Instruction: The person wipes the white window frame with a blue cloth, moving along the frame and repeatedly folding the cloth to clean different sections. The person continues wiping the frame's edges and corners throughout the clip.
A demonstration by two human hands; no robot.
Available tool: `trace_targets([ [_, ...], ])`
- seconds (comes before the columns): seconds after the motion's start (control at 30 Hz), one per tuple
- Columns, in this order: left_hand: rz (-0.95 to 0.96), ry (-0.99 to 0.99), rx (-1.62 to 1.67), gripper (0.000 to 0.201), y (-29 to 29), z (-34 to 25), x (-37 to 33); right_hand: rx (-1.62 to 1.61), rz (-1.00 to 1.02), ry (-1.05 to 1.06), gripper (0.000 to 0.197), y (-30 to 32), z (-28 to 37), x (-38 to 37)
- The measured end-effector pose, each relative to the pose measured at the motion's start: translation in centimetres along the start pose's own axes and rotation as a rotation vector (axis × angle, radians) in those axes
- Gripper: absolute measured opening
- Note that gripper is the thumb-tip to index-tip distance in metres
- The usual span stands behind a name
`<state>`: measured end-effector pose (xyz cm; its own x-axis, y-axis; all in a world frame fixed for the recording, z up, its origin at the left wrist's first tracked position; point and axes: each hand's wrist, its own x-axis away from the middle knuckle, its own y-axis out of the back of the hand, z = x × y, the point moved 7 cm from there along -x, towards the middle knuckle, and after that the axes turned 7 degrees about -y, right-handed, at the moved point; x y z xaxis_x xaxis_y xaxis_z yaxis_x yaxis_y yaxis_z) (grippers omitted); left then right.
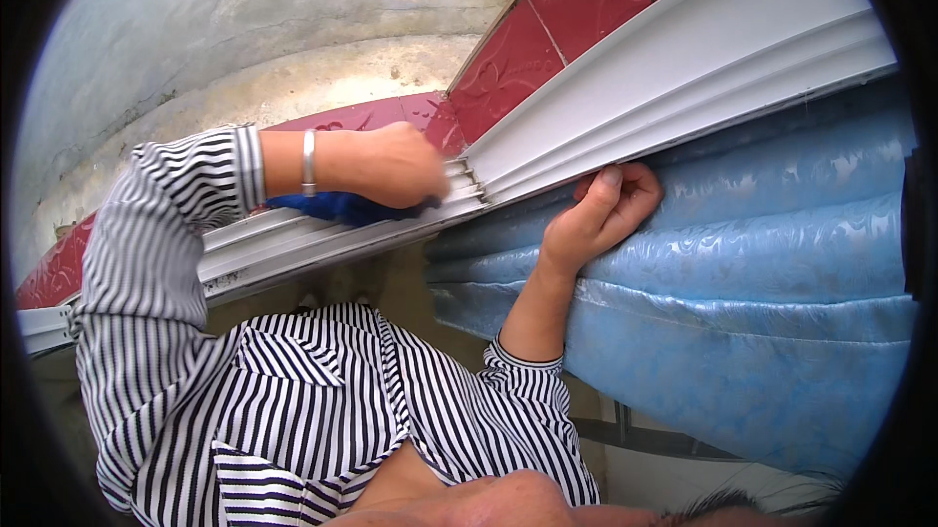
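My left hand, with a silver bracelet on the wrist, is closed on a dark blue cloth and presses it onto the grooves of a white window track. The track runs diagonally from lower left to upper right. My right hand is hooked under the track's lower edge, thumb on the white rail, fingers curled against the top of a light blue patterned curtain. Both sleeves are black-and-white striped.
Dark red embossed tiles border the track on its far side. Beyond them lies a grey concrete wall and ledge. The blue curtain hangs below the track on the right. My striped shirt front fills the lower left.
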<state>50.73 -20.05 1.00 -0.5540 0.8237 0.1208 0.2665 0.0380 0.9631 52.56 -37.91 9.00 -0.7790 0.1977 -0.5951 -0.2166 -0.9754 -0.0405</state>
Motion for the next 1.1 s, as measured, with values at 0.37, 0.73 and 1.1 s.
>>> trace_targets([
  [0.37,-0.278,-0.034,0.000,0.035,-1.4,-0.9,-1.9,-0.006,-0.013,-0.016,0.025,-0.4,-0.3,0.6],
  [0.73,-0.081,-0.016,0.286,0.037,-1.5,0.6,3.2,0.023,0.000,0.070,0.025,-0.3,0.1,0.1],
  [1.1,-0.058,0.135,-0.187,0.018,0.1,2.2,-2.4,0.096,-0.083,0.309,0.021,-0.9,1.7,-0.1],
])
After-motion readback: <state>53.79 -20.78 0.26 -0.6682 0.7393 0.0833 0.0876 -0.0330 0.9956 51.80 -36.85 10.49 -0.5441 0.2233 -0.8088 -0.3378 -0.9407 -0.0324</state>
